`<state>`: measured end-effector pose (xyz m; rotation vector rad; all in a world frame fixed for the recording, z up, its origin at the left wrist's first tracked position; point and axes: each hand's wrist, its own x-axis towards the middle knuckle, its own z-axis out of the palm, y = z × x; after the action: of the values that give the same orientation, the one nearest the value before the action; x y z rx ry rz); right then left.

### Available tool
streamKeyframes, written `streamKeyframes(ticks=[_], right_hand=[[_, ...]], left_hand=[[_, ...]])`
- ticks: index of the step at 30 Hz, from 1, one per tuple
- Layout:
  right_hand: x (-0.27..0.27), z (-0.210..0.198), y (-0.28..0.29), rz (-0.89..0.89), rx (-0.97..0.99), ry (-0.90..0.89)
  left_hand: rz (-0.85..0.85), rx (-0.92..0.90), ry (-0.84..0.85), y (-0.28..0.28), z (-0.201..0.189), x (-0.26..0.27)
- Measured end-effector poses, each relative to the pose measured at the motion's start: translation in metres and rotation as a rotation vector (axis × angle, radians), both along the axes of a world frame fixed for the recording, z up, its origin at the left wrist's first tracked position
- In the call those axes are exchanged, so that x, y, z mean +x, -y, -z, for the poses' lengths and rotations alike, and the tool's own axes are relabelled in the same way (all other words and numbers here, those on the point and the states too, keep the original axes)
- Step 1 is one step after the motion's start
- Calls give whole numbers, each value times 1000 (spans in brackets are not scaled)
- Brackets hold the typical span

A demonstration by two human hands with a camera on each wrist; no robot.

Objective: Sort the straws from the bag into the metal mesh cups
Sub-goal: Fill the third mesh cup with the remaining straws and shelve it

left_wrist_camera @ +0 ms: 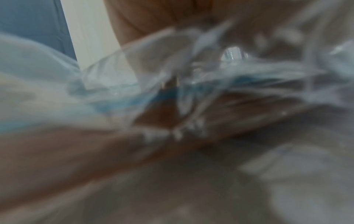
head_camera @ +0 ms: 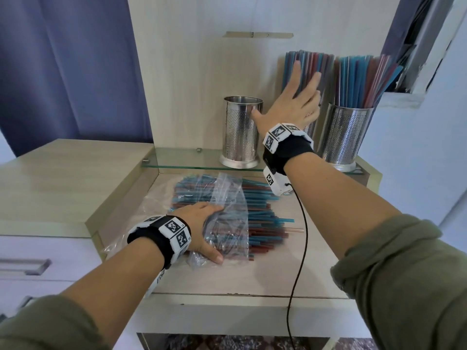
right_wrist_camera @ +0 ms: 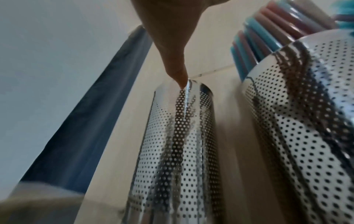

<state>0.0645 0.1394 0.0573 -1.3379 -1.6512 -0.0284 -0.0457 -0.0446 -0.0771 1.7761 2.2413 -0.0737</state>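
On the wooden counter lies a clear plastic bag [head_camera: 228, 198] of blue and red straws [head_camera: 262, 223]. My left hand [head_camera: 202, 231] lies over it, thumb on the near side, fingers curved over the bundle under a fold of plastic; the left wrist view is a blur of plastic [left_wrist_camera: 134, 68]. Three metal mesh cups stand on a glass shelf [head_camera: 182, 162]. The left cup [head_camera: 241, 132] is empty. My right hand [head_camera: 295, 97] is spread flat against the middle cup's straws [head_camera: 310, 64], hiding that cup. Its thumb [right_wrist_camera: 178, 72] touches the empty cup's [right_wrist_camera: 178, 136] rim. The right cup [head_camera: 345, 135] holds straws [head_camera: 364, 79].
A blue curtain [head_camera: 63, 66] hangs at the left behind a raised cabinet top [head_camera: 63, 178]. Drawers with metal handles [head_camera: 25, 266] sit below left. A black cable [head_camera: 300, 248] runs from my right wrist across the counter. A window frame [head_camera: 429, 59] is at the right.
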Motion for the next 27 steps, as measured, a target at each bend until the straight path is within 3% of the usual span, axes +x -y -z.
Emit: streamKeyframes(ticks=[2, 5, 10, 12, 14, 17, 19, 22, 24, 27], right_hand=[[8, -1, -7, 18, -115, -98], [32, 6, -31, -96, -344, -156], [50, 21, -48, -194, -382, -221], [48, 21, -43, -132, -331, -210], [40, 19, -30, -38, -128, -56], [15, 16, -12, -214, 100, 141], [-4, 18, -8, -430, 21, 109], [-20, 20, -8, -622, -279, -144], [-25, 23, -10, -656, -418, -196], [-25, 23, -6, -652, -405, -214]], left_hand=[[1, 2, 5, 0, 0, -1], [0, 3, 8, 0, 1, -1], [-14, -5, 10, -1, 3, -2], [-14, -6, 4, -2, 3, -2], [-10, -5, -4, -2, 3, -2], [-7, -4, -11, -1, 3, -1], [-11, -7, -6, 0, 2, -1], [-13, -3, 0, 1, 0, 0], [-12, 2, 4, 1, 0, 1], [-13, 14, 11, 2, 0, 1]])
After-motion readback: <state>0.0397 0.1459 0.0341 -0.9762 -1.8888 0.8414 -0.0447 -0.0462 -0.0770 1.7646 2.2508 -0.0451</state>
